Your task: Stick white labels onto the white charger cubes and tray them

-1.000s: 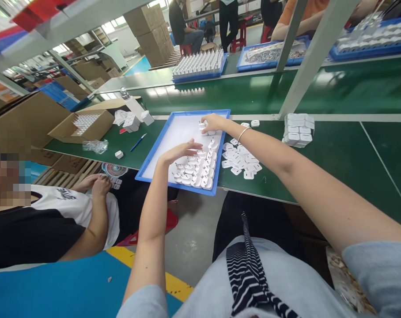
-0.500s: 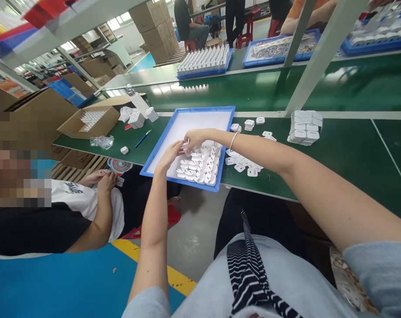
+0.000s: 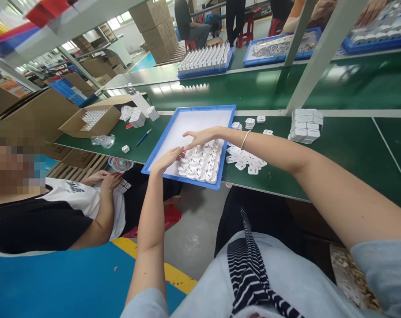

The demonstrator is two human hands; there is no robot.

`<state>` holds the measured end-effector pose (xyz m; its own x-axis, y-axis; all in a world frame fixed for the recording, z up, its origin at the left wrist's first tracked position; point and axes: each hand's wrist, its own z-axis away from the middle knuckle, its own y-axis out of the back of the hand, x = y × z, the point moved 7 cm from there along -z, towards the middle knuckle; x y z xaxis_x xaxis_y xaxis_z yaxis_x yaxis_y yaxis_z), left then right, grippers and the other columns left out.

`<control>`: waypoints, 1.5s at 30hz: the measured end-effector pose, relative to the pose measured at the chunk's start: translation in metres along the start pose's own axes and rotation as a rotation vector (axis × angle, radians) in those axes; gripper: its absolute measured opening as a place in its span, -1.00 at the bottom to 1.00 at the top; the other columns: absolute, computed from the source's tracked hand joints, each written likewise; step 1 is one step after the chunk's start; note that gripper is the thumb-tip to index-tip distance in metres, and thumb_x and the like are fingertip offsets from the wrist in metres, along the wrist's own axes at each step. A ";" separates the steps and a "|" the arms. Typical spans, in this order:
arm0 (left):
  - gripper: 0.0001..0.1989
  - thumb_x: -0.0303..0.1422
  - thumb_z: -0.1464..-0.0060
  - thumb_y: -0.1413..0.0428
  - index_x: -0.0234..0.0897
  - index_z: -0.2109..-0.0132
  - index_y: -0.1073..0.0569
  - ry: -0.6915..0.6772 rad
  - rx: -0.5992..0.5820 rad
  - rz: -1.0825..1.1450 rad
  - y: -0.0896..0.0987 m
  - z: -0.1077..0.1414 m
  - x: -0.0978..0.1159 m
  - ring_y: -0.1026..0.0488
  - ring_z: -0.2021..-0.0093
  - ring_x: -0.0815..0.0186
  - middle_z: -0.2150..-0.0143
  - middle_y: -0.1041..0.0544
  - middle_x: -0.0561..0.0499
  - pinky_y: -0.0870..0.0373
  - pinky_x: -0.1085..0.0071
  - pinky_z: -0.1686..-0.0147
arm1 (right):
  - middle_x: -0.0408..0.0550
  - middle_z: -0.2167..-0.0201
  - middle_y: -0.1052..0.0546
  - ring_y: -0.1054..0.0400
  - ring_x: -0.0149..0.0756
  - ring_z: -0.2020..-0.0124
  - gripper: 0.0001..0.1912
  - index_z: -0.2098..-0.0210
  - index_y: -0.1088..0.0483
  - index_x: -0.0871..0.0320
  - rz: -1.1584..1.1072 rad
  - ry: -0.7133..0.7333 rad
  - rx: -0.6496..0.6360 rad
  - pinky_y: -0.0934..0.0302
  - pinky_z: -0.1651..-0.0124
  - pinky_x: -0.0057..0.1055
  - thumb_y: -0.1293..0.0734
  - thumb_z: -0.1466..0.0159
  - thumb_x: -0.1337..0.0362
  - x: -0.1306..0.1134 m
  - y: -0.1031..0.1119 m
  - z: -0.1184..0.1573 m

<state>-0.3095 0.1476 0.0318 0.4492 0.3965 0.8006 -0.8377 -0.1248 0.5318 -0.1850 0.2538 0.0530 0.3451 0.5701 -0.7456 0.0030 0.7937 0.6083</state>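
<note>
White hook-shaped plastic parts [image 3: 200, 164] stand packed in rows in the near right part of a blue-rimmed tray [image 3: 160, 142] with a white bottom. Over the rows' far left corner my right hand [image 3: 200, 137] is spread, index finger stretched out, and I see nothing in it. My left hand [image 3: 169, 160] reaches in over the tray's left rim. Its fingers are stretched out and their tips meet the edge of the rows close to my right thumb; the parts partly hide those tips.
Right of the tray lie loose white plates [image 3: 245, 158], small stacks [image 3: 250, 123] and a bundled white block [image 3: 305, 126]. Leftward are a blue pen [image 3: 143, 138], a plastic bag [image 3: 103, 141] and a carton [image 3: 89, 121]. A co-worker [image 3: 101, 203] sits at left. A slanted post [image 3: 315, 62] rises behind.
My right hand has opened from its bent grip over the parts and drawn slightly right. My left hand has moved a little down and left. The tray stays in place.
</note>
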 end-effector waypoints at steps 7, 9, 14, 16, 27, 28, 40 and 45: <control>-0.46 0.14 -0.07 -0.11 -0.32 0.33 -0.55 0.027 0.026 -0.070 -0.001 -0.007 0.001 -0.54 0.23 0.11 0.37 -0.59 -0.15 -0.44 0.24 0.13 | 0.19 -0.30 -0.39 -0.38 0.03 -0.23 -0.35 -0.37 -0.23 0.18 0.030 -0.110 0.208 -0.29 -0.24 -0.17 -0.29 -0.42 -0.03 0.015 0.046 0.024; -0.42 0.18 -0.07 -0.09 -0.33 0.35 -0.56 0.018 0.025 -0.073 -0.001 -0.011 0.005 -0.55 0.22 0.09 0.36 -0.60 -0.17 -0.44 0.23 0.14 | 0.30 -0.17 -0.49 -0.45 0.19 -0.13 -0.39 -0.21 -0.41 0.33 0.069 -0.234 0.207 -0.35 -0.15 -0.06 -0.42 -0.33 0.02 0.026 0.051 0.034; -0.36 0.21 -0.11 -0.02 -0.30 0.19 -0.62 -0.064 0.013 -0.046 -0.009 -0.020 0.023 -0.52 0.03 0.11 0.10 -0.65 -0.18 -0.39 0.27 -0.02 | 0.20 0.09 -0.63 -0.61 -0.02 0.22 -0.54 0.05 -0.57 0.41 0.058 -0.415 0.108 -0.48 0.15 -0.27 -0.53 -0.20 0.15 0.041 0.037 0.046; -0.36 0.21 -0.10 -0.03 -0.29 0.19 -0.64 -0.068 -0.015 -0.035 -0.014 -0.023 0.026 -0.51 0.03 0.11 0.12 -0.67 -0.18 -0.38 0.26 -0.04 | 0.21 0.13 -0.64 -0.61 -0.04 0.26 -0.54 0.08 -0.57 0.46 0.065 -0.454 0.111 -0.48 0.19 -0.30 -0.54 -0.18 0.19 0.043 0.036 0.042; -0.11 0.30 -0.19 0.27 -0.41 -0.11 -0.47 0.002 0.167 0.195 0.009 -0.030 -0.005 -0.56 -0.06 0.10 -0.14 -0.54 -0.38 -0.46 0.28 -0.01 | 0.04 0.06 -0.55 -0.51 -0.25 0.12 -0.72 0.01 -0.46 0.27 0.200 -0.261 0.179 -0.47 0.07 -0.24 -0.37 -0.41 0.19 -0.030 0.028 -0.021; -0.11 0.29 -0.20 0.29 -0.42 -0.13 -0.44 0.006 0.178 0.212 0.010 -0.029 -0.008 -0.56 -0.07 0.11 -0.18 -0.52 -0.38 -0.47 0.30 0.00 | 0.03 0.06 -0.55 -0.51 -0.24 0.12 -0.72 0.01 -0.46 0.27 0.213 -0.264 0.145 -0.47 0.06 -0.23 -0.37 -0.41 0.19 -0.036 0.021 -0.026; -0.32 0.20 -0.18 0.06 -0.35 0.11 -0.59 0.022 0.099 0.162 -0.008 -0.026 -0.002 -0.56 0.24 0.21 0.14 -0.62 -0.20 -0.48 0.32 0.15 | 0.20 0.13 -0.63 -0.51 -0.10 0.02 -0.56 -0.01 -0.49 0.41 0.045 -0.091 0.127 -0.36 -0.04 -0.30 -0.30 -0.45 0.10 -0.020 0.018 -0.006; -0.28 0.24 -0.11 0.02 -0.39 0.17 -0.59 -0.081 0.294 0.097 0.015 0.011 0.038 -0.59 0.10 0.06 0.14 -0.63 -0.27 -0.49 0.19 0.01 | 0.16 0.00 -0.59 -0.48 -0.24 0.03 -0.67 -0.06 -0.45 0.30 -0.156 0.084 0.500 -0.34 0.02 -0.41 -0.19 -0.50 0.21 -0.020 0.042 0.109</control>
<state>-0.3013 0.1513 0.0733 0.4044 0.2979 0.8647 -0.7574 -0.4209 0.4992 -0.0891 0.2528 0.1228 0.2287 0.4847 -0.8442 0.5023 0.6841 0.5289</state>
